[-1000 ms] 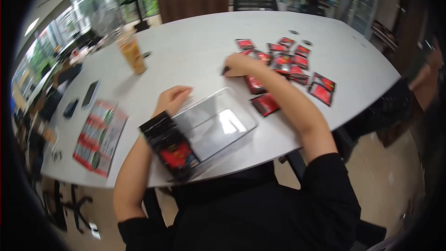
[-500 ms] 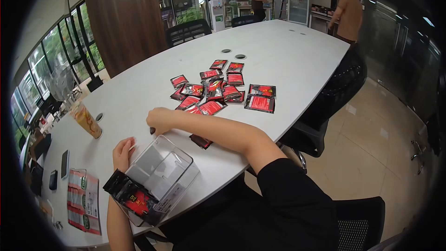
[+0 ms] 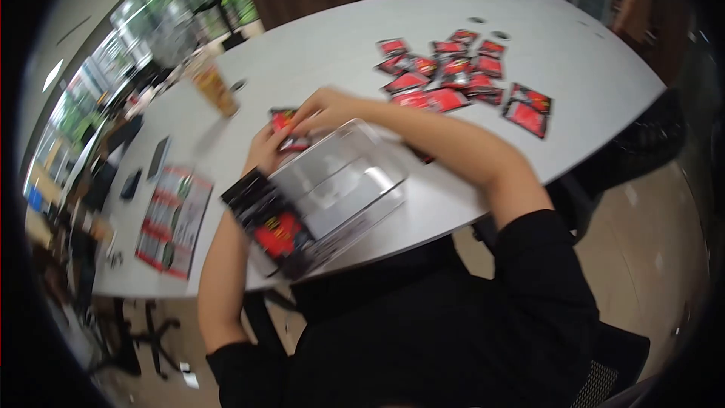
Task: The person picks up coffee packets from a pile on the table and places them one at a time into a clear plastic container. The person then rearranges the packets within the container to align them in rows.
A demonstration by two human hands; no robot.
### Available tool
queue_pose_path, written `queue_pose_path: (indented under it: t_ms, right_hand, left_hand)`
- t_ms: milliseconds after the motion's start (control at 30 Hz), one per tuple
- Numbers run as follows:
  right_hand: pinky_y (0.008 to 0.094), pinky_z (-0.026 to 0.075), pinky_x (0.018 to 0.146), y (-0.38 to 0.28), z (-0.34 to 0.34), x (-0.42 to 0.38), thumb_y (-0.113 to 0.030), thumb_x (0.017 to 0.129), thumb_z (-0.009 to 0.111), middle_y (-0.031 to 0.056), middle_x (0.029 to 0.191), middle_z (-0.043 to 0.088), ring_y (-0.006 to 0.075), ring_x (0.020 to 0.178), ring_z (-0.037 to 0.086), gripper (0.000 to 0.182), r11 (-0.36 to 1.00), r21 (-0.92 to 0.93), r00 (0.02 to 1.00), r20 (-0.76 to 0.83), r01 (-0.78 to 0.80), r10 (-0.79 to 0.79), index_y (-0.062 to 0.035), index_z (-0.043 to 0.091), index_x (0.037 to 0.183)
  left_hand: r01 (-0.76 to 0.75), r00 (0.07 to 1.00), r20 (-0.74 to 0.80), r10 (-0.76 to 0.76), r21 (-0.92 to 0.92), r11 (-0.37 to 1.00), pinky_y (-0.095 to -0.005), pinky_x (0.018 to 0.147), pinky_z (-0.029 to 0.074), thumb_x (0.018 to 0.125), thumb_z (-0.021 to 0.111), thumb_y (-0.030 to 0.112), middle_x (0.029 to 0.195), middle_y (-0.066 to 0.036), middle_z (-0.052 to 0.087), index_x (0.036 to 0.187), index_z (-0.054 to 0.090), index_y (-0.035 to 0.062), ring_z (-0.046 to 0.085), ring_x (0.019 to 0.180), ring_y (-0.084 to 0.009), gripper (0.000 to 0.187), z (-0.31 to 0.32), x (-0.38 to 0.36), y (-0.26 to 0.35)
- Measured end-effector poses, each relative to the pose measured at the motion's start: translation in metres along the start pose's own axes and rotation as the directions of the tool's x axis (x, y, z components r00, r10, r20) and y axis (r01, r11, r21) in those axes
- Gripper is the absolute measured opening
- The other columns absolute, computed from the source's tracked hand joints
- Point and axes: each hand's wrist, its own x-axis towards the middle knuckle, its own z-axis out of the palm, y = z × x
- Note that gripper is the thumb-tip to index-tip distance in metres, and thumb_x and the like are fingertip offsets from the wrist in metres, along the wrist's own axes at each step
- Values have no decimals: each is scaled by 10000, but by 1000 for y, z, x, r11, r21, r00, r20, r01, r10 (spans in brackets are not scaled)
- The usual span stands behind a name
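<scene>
A red and black packet (image 3: 283, 119) sits between my two hands, just beyond the clear plastic box. My left hand (image 3: 266, 148) closes on its near side, and my right hand (image 3: 323, 109) reaches over the box with its fingers on the same packet. The clear box (image 3: 340, 181) stands tilted at the table's near edge, with black and red packets (image 3: 276, 230) stacked at its left end. Several more red packets (image 3: 455, 68) lie in a loose pile beyond my right forearm. Motion blurs the fingertips.
On the white table (image 3: 317, 38), a drink cup (image 3: 214, 89) stands at the left, near a phone (image 3: 159, 156), a small black object (image 3: 131, 184) and a flat red and grey pack (image 3: 174, 219). Two red packets (image 3: 529, 109) lie right of the pile. A person (image 3: 633, 4) is at the far right.
The view has swung left and down. My right hand has come to my left hand, and a red packet now shows between them.
</scene>
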Motion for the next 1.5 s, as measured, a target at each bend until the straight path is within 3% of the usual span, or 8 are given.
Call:
queue_pose_path:
  t_ms: [167,367,733,900,1200,1333,1433,1500]
  right_hand:
    - [395,427,868,23,-56,-13,-235,726,628,162,1014,615,303,977,566,333,595,-803,968,-172,-28,-186,-37,630,994]
    - [427,490,694,64,-112,-49,-214,644,629,194,785,628,351,754,616,364,310,-866,920,-374,-392,119,31,580,908]
    - [370,492,663,41,-108,-52,-105,633,632,190,845,640,281,758,627,522,441,-865,955,-292,-241,-49,-69,550,1147]
    - [270,505,692,-6,-89,-30,-44,707,588,100,864,633,135,769,593,509,974,2,877,-435,-226,204,-50,502,1209]
    - [278,521,719,-19,-10,-6,6,778,552,114,969,568,149,835,594,448,732,681,949,-230,-2,217,-51,457,1212]
    - [255,522,737,-22,3,-3,-133,796,648,65,932,602,125,825,604,211,899,320,934,-93,-300,345,-54,602,987]
    - [211,475,614,-32,-15,-7,-289,763,683,14,741,623,90,683,583,234,950,155,954,-85,-272,287,-71,671,847]
    - [241,459,594,-62,-39,-17,-273,753,684,31,726,631,95,653,567,239,981,-181,967,-255,-64,16,-38,676,798]
  left_hand:
    - [-30,994,-113,5,-219,975,-410,798,525,895,489,124,1074,-129,546,1220,403,26,590,936,-238,350,-3,-2,1]
    - [-53,992,-130,12,-324,944,-483,797,517,916,471,201,1151,-120,497,1273,347,74,566,989,-284,399,1,-11,14]
    - [-20,999,-37,7,-346,938,-442,861,507,887,524,137,1112,-135,497,1188,371,-7,553,996,-261,367,-2,-8,9]
    - [42,998,-15,-55,-460,887,-449,872,491,915,478,195,1146,-172,492,1185,365,0,529,1059,-305,352,-5,-8,10]
    - [66,995,-21,-93,-555,829,-424,903,454,902,512,229,1169,-195,473,1219,379,36,530,1044,-336,394,6,-15,10]
    - [-579,766,318,559,720,383,-350,743,471,726,733,198,934,-155,627,1194,508,84,613,820,-268,531,-19,-3,-19]
    - [-532,817,250,520,674,512,-345,741,513,673,766,109,975,-162,615,1147,526,63,622,839,-267,534,-20,2,-23]
    - [-138,983,-122,137,1,990,-337,703,528,798,653,217,984,-123,598,1162,473,51,622,820,-241,439,-11,9,-30]
